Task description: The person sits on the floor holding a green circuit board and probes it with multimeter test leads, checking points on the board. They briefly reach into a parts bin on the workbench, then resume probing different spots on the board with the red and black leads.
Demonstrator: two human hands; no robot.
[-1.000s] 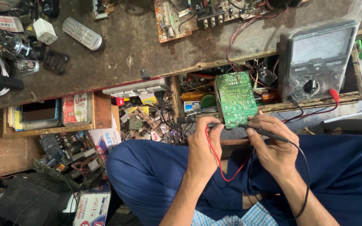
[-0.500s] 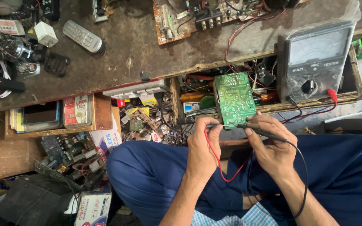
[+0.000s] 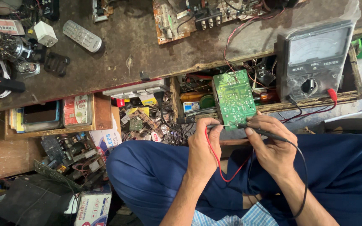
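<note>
A: Head view, quick pass. Compared with a second ago almost nothing had moved: the green circuit board [image 3: 234,98] tilted very slightly, both probes stayed on its lower edge. So the contact was being held steady, I'd judge, not repositioned.

B: Hands?

A: Left hand [image 3: 203,150] was pinched around the red probe [image 3: 211,126], red lead running down under the palm. Right hand [image 3: 273,146] gripped the black probe [image 3: 265,133], black lead looping off past the wrist. Neither was released.

B: Board position?

A: Taking the board as landmark: it leaned against the front of the open drawer [image 3: 298,102], solder side up. Both hands sat just below its bottom edge, left hand under the left corner, right hand under the right corner, probe tips touching the board. Analog multimeter [image 3: 315,56] stood just right of the board, upright. Grey remote [image 3: 82,36] lay well up-left of it on the workbench [image 3: 147,50]. Blue trouser legs [image 3: 156,175] were below the board.
</note>
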